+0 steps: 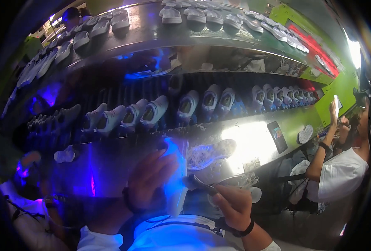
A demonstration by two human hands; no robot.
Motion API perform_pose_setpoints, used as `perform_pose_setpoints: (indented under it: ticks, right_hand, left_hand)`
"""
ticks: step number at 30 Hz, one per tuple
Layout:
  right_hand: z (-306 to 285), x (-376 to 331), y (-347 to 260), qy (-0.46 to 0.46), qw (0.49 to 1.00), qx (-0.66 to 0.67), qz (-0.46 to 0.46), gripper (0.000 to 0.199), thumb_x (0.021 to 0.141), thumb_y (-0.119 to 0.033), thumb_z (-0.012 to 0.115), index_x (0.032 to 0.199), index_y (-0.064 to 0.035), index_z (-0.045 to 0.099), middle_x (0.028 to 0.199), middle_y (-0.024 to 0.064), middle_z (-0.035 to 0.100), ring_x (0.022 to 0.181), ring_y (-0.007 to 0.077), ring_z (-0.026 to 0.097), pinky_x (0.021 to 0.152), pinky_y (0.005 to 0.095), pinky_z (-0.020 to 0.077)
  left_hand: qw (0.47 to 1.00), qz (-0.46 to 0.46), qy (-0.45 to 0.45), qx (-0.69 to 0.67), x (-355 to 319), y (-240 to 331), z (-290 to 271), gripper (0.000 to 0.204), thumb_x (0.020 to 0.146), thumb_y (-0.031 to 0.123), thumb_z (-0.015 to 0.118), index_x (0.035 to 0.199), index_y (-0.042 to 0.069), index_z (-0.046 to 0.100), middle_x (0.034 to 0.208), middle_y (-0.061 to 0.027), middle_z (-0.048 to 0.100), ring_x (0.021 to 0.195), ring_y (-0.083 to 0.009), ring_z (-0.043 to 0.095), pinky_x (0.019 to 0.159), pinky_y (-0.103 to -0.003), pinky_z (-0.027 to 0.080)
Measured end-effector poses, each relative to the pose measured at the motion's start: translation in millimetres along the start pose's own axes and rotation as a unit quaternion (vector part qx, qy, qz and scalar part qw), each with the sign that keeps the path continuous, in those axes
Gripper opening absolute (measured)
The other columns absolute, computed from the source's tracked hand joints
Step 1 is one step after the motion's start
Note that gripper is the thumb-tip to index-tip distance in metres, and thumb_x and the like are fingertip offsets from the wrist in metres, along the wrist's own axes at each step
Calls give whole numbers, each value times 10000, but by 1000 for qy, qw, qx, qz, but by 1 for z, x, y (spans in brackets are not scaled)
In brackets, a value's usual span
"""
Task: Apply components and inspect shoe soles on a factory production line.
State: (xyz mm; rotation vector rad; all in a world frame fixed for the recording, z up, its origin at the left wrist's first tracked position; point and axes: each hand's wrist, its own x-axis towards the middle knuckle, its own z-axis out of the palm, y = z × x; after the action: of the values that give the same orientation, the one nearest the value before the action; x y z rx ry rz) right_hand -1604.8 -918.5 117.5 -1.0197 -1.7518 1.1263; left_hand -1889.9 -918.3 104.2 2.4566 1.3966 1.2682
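Head view: my left hand point(150, 180) is gripping the sole point(176, 175); right hand point(231, 205) pinching the brush point(200, 184). I'm keeping strokes even, edge-following.

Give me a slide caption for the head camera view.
Left hand holds a shoe sole; right hand applies a brush.

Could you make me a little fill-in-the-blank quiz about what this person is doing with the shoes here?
1. The left hand holds a shoe sole that glows ____ under the light.
2. The right hand grips a dark ____ pointed at that sole.
3. Another sole lies on the bench with its tread facing ____.
4. Behind the bench, a row of white shoes rides on the ____ conveyor level.

Missing words: blue; brush; up; lower
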Motion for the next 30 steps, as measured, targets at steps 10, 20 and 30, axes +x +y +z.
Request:
perform_pose_setpoints:
  ticks: [10, 20, 30]
  right_hand:
    - [18, -15, 12, 52, 998, 26, -39, 194, 938, -45, 721, 1092, 70, 741, 736, 121, 643, 588, 176, 586, 556, 289, 426]
    - [18, -31, 8, 77, 993, -63, -67, 211, 930, -78, 729, 1090, 57, 748, 748, 117, 654, 586, 193, 601, 552, 292, 439]
    - [-3, -11, -21, 68, 972, -198, -105, 222, 871, -28, 751, 1089, 15, 761, 742, 123, 654, 584, 233, 620, 540, 331, 459]
  left_hand:
    - [999, -42, 0, 27, 13, 1, 6, 677, 654, 246, 966, 1236, 2, 721, 1265, -187, 717, 1164, -368, 712, 1016, -461, 569]
    - [993, -104, -25, 49, 18, 10, -1, 584, 618, 45, 824, 1190, 18, 711, 1196, -170, 736, 1049, -365, 734, 926, -442, 591]
    - [978, -161, -130, 7, 18, 11, -13, 498, 621, 94, 821, 1111, 59, 736, 1085, -159, 762, 928, -385, 749, 784, -436, 602]
